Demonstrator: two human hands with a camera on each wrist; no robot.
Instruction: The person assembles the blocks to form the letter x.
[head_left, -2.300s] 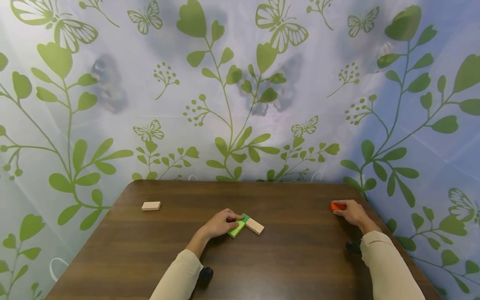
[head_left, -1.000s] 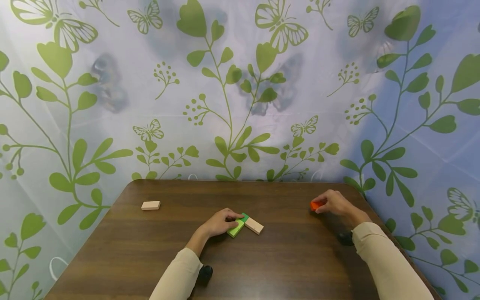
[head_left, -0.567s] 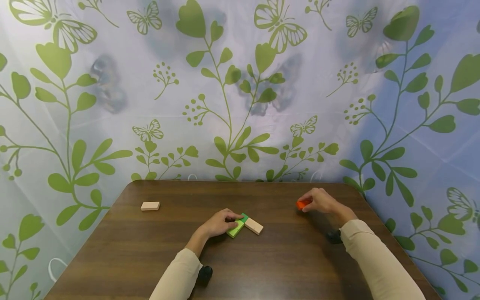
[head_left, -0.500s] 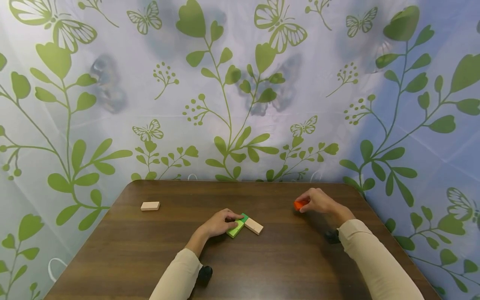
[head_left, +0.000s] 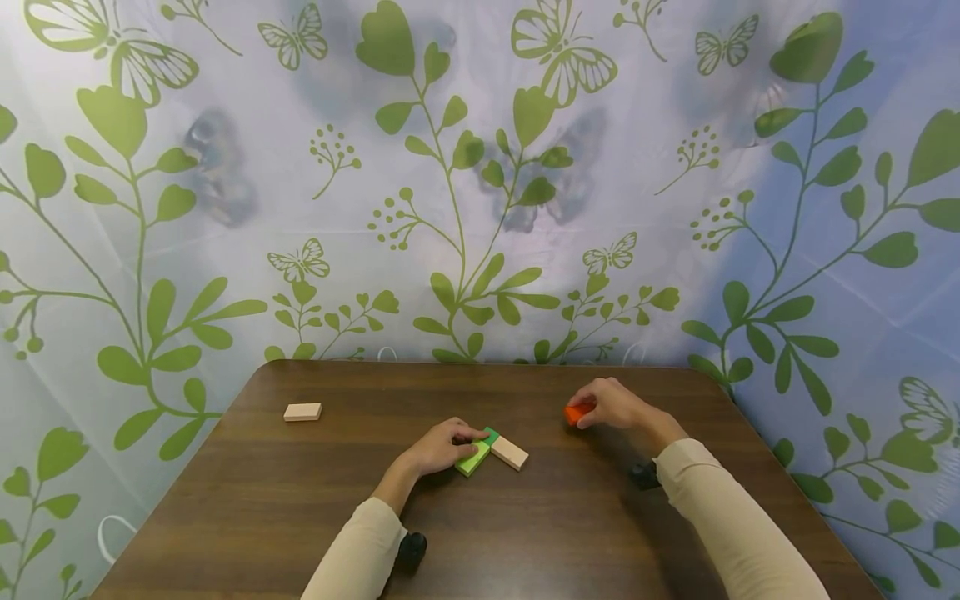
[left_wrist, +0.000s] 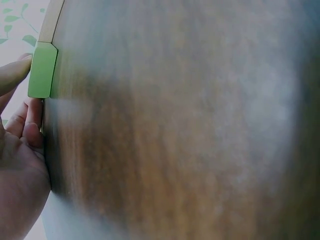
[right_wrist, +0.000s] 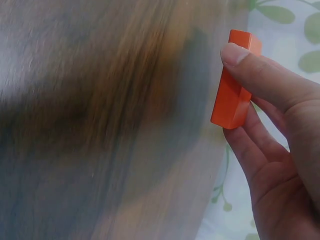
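Observation:
An orange wooden block (head_left: 574, 415) is pinched between the thumb and fingers of my right hand (head_left: 617, 405), just above or on the table to the right of centre. The right wrist view shows this orange block (right_wrist: 229, 102) held upright, thumb on its near face. At the middle of the table, my left hand (head_left: 437, 448) grips a light green block (head_left: 474, 461) with thumb and fingers. Against it lie a dark green block (head_left: 491, 435), partly covered by a fingertip, and a beige block (head_left: 511, 453), set at an angle. In the left wrist view a green block (left_wrist: 43, 70) meets the beige one.
Another beige block (head_left: 303, 412) lies alone at the far left of the brown wooden table (head_left: 555, 533). A patterned curtain (head_left: 480, 208) with leaves and butterflies hangs behind the table's back edge and along its sides.
My right hand has carried the orange block leftward from near the table's right edge toward the middle. The left hand and the blocks by it have stayed in place.

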